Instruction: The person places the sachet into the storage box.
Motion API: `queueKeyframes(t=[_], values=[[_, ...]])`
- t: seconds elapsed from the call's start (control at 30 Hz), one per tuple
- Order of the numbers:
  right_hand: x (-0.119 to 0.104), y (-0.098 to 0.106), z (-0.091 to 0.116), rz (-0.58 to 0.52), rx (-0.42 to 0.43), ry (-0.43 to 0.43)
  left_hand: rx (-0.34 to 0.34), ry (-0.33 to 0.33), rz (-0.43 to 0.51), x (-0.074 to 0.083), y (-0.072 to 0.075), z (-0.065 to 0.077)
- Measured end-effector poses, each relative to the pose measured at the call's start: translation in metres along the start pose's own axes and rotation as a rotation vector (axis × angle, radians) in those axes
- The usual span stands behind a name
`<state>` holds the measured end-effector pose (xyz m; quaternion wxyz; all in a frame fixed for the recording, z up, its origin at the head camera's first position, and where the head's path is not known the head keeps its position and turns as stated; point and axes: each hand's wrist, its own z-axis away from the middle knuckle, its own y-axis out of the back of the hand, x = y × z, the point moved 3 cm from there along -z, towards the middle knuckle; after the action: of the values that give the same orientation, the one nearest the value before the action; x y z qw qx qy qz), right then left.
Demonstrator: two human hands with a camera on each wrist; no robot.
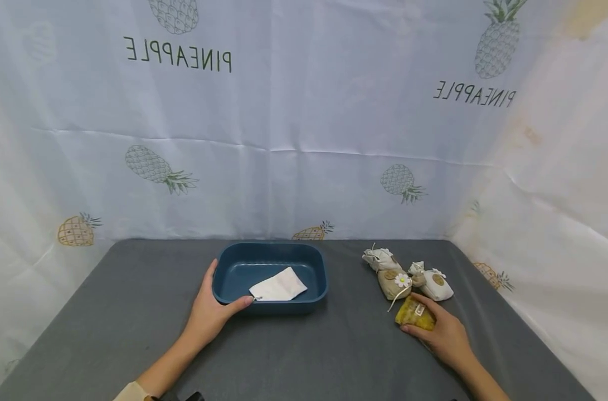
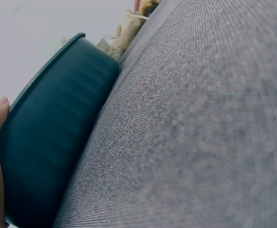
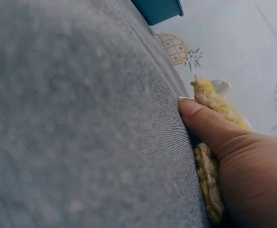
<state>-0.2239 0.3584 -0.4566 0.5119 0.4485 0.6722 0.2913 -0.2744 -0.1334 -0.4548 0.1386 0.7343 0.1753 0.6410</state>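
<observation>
My left hand [image 1: 210, 312] grips the near-left corner of a blue plastic basin [image 1: 290, 307], thumb at the near rim and fingers along the left side. Inside the basin lies a white cloth pouch [image 1: 278, 286]. To the right, my right hand [image 1: 446, 338] holds a small yellow fuzzy pouch [image 1: 410, 314] with a pale tag, thumb on its near side and fingers over the far side. The right wrist view shows the thumb [image 3: 209, 123] against the yellow pouch [image 3: 209, 183], low at the table surface. The fingers are hidden there.
Just beyond the right hand lie a tan pouch with a white flower [image 1: 391, 283], a cream pouch [image 1: 380, 258] and a white pouch with a round brown patch [image 1: 436, 285], close together. Pineapple-print curtains [image 1: 304, 122] surround the grey table [image 1: 304, 356].
</observation>
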Motion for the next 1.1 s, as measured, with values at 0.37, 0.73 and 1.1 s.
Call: queueKeyframes(t=[0.37, 0.73, 1.1], values=[[-0.001, 0.003, 0.001, -0.050, 0.160, 0.092, 0.008, -0.005, -0.003, -0.001, 0.000, -0.001], [-0.029, 0.024, -0.002, -0.109, 0.264, 0.178, -0.001, -0.003, 0.011, -0.002, -0.002, -0.001], [-0.097, 0.029, -0.025, -0.260, 0.259, 0.368, 0.003, -0.009, 0.009, -0.003, -0.002, -0.002]])
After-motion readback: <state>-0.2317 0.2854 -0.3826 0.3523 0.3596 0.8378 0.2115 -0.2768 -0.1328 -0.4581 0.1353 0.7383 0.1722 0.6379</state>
